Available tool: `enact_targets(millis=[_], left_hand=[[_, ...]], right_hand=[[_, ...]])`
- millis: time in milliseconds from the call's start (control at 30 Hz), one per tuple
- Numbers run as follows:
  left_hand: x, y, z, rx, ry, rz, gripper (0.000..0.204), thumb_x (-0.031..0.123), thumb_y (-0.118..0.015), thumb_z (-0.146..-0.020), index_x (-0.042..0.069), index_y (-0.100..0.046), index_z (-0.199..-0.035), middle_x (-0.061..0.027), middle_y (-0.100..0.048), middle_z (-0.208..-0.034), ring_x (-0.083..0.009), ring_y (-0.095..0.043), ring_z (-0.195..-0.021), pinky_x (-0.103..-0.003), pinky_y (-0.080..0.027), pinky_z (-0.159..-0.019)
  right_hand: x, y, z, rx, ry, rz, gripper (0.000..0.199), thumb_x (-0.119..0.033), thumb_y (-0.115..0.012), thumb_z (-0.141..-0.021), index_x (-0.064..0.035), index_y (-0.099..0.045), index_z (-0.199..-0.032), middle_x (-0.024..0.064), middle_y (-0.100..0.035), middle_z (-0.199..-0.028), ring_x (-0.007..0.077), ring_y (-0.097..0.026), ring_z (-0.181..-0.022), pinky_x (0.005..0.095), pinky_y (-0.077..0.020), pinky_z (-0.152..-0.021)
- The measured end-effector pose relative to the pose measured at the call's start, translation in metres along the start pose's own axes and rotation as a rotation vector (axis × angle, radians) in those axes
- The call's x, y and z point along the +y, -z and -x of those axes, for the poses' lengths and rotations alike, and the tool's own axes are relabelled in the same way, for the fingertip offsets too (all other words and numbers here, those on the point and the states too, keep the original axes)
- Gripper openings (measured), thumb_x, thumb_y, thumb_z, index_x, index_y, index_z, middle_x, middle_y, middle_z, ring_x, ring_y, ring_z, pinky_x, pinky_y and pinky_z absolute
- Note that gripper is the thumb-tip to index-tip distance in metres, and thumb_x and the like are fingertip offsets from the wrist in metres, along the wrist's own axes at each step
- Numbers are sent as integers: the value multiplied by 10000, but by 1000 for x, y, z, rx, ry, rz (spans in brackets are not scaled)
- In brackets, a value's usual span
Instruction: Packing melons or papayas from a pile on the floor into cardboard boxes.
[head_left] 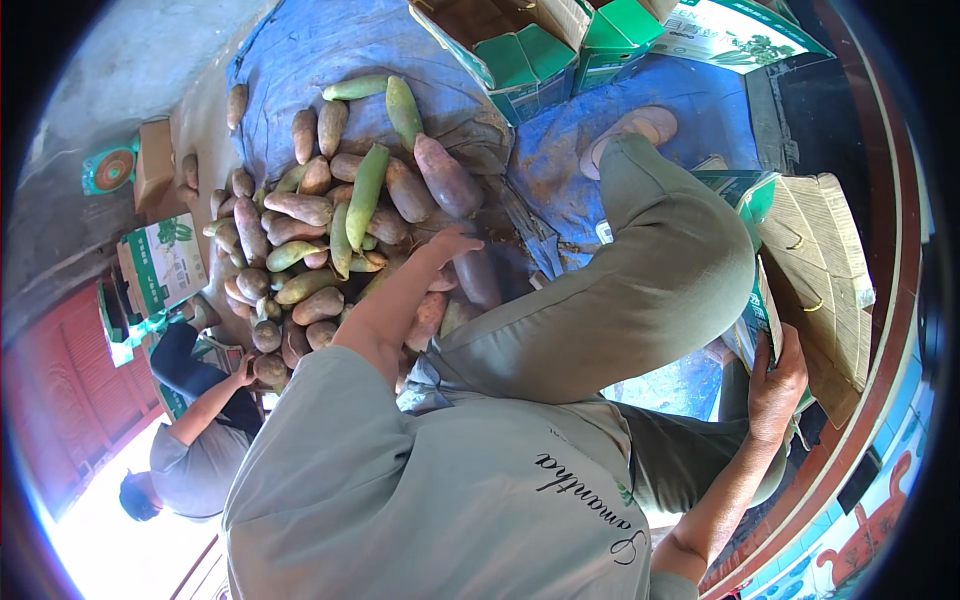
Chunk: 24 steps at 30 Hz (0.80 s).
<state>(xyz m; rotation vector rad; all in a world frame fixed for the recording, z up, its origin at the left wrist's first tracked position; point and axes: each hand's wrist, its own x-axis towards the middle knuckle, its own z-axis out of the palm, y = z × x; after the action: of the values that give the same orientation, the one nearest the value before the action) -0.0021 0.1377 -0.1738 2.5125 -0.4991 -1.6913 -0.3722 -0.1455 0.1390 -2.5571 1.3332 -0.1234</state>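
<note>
A heap of long, thick vegetables (300,208), some green and some purplish brown, lies on the left. At its right edge my left hand (456,242) closes on the upper end of a dark purple vegetable (477,280), which is partly blurred. Just beyond that hand lies a big purple-brown vegetable (447,177), and a long green one (367,196) is to its left. My right hand (778,388) grips the edge of an open green-and-white cardboard box (815,285) beside my right leg. The box's inside is mostly hidden from view.
Blue sheeting (300,65) covers the floor under part of the heap. More open green boxes (530,60) stand at the far side. At left another person (205,440) reaches into the heap, near a green-and-white box (165,265). My bent leg (610,310) lies between heap and right-hand box.
</note>
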Motion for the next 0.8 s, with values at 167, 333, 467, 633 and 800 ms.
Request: enact_targets(millis=[167, 333, 467, 633, 800], left_hand=[[47, 18, 39, -246, -15, 531, 557, 348, -621, -790, 72, -490, -1256, -135, -539, -1194, -245, -540, -1013, -330, -446, -828], [8, 40, 31, -40, -234, 355, 510, 314, -627, -777, 79, -519, -1217, -136, -551, -1188, -292, -548, -1028, -372, -440, -871], [-59, 30, 23, 143, -161, -407, 530, 250, -626, -761, 120, -480, -1254, -133, -539, -1200, -351, -539, -1067, -436, -428, -914], [-93, -5, 53, 137, -59, -713, 510, 186, -585, -787, 155, -458, -1281, -101, -472, -1269, -303, -420, -1214, -459, -387, -960], [-77, -15, 62, 203, -122, -951, 509, 164, -575, -804, 182, -445, -1296, -87, -451, -1282, -265, -339, -1274, -507, -290, -1025]], right_hand=[[2, 1, 3, 5, -9, 9, 136, -98, -601, -832, -47, -554, -950, 171, -605, -795, 331, -620, -736, 382, -488, -645], [0, -2, 0, 19, 28, 15, 134, -102, -602, -835, -48, -552, -946, 173, -606, -797, 336, -620, -740, 386, -488, -645], [1, -2, 2, 21, 10, 10, 142, -96, -606, -830, -45, -550, -951, 175, -608, -801, 339, -620, -748, 387, -487, -651], [3, -3, 4, 16, 21, 26, 144, -91, -603, -833, -42, -549, -957, 174, -609, -804, 342, -618, -746, 381, -487, -653], [4, -4, 4, 47, 24, 25, 136, -94, -595, -842, -41, -549, -959, 164, -608, -804, 335, -616, -743, 379, -484, -658]])
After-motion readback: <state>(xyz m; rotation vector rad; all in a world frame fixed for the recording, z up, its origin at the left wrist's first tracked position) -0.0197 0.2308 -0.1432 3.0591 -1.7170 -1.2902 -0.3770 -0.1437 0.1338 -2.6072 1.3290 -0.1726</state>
